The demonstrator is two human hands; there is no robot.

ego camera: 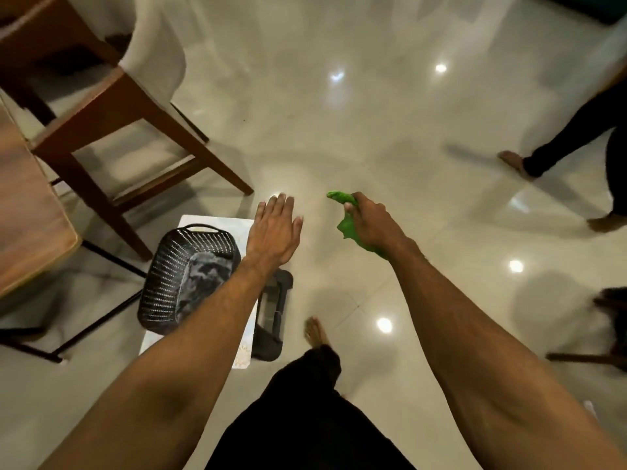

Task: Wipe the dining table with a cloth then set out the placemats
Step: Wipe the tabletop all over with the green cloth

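While the right hand (368, 222) grips the green cloth (347, 230) bunched in curled fingers, right of the black basket (169, 273), the left hand (274, 232) hovers flat-fingered and empty just beyond it. The cloth is apparently bunched for carrying; the dining table (27, 215) stands left of the basket.

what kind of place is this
Probably a home dining area: a wooden table at the left edge, an upholstered wooden chair beside it, and a glossy tiled floor. The right hand grips a green cloth.
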